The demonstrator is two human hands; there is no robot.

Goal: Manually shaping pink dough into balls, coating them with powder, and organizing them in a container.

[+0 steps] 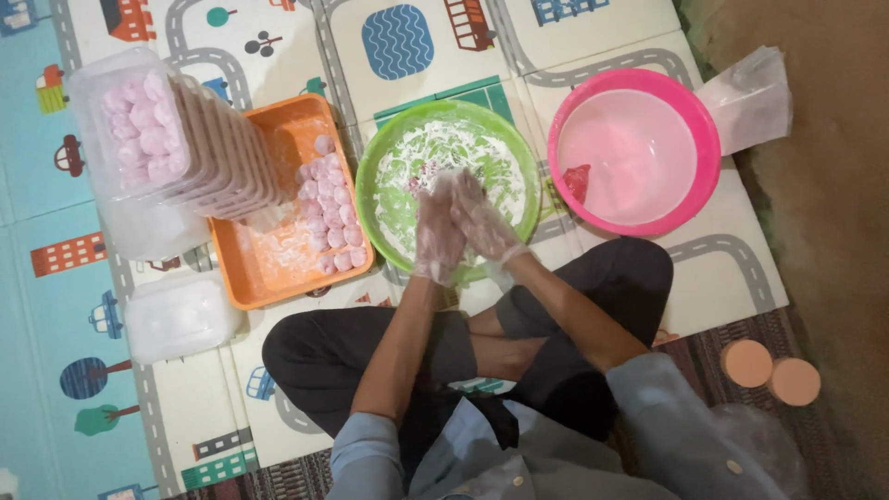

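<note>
Both of my hands wear thin clear plastic gloves and are pressed together over a green bowl (380,157) dusted with white flour. My left hand (437,233) and my right hand (483,222) are cupped palm to palm; whether something lies between them is hidden. An orange tray (269,268) to the left holds several pink dough balls (329,208) in rows on flour. A pink bowl (706,130) to the right holds a pale pink film and a small dark pink lump (577,181).
A stack of clear plastic boxes (176,139) filled with pink balls leans against the orange tray. More clear lids (181,315) lie below it. A plastic bag (752,97) rests by the pink bowl. Two round orange lids (770,370) sit at right. My crossed legs rest on a patterned play mat.
</note>
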